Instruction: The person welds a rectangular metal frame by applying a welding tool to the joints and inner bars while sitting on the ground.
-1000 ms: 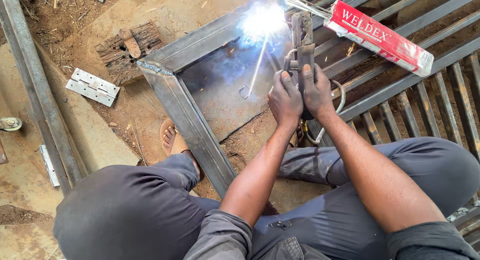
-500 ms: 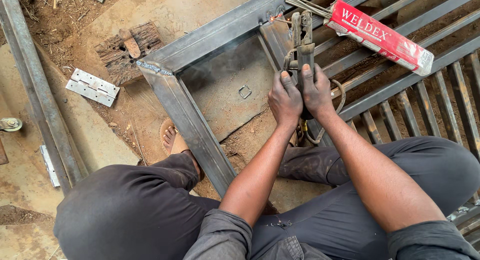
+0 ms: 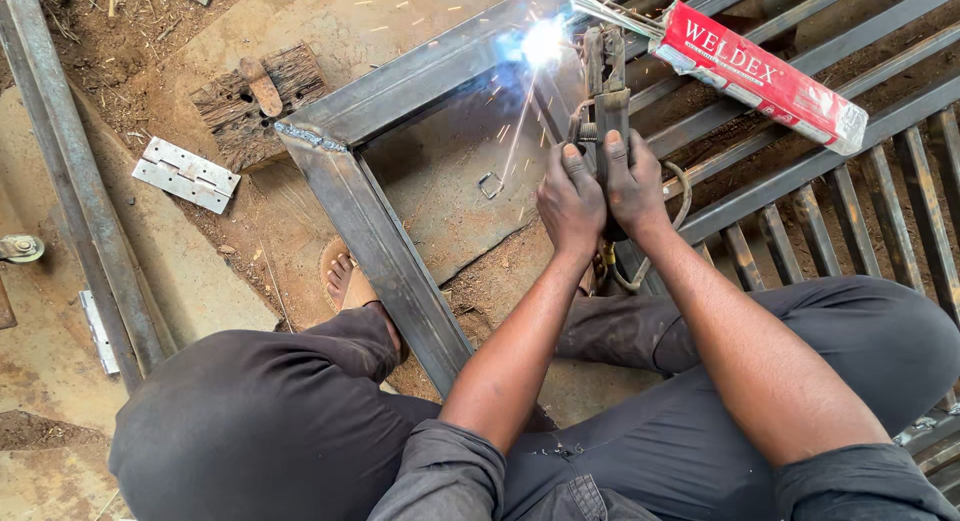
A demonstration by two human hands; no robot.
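Two hands are wrapped around one electrode holder (image 3: 603, 91): the left hand (image 3: 570, 199) and right hand (image 3: 634, 186) are closed tight on its insulated handle, the safe hold. Rigid and fairly heavy, it is poised over the steel frame (image 3: 390, 246), sparking at the far corner.

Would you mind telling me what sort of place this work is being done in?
Most likely an open-air metal fabrication yard. Both hands, left hand and right hand, grip an electrode holder sparking on a steel frame laid on bare dirt, beside a metal grille and a red packet of welding rods.
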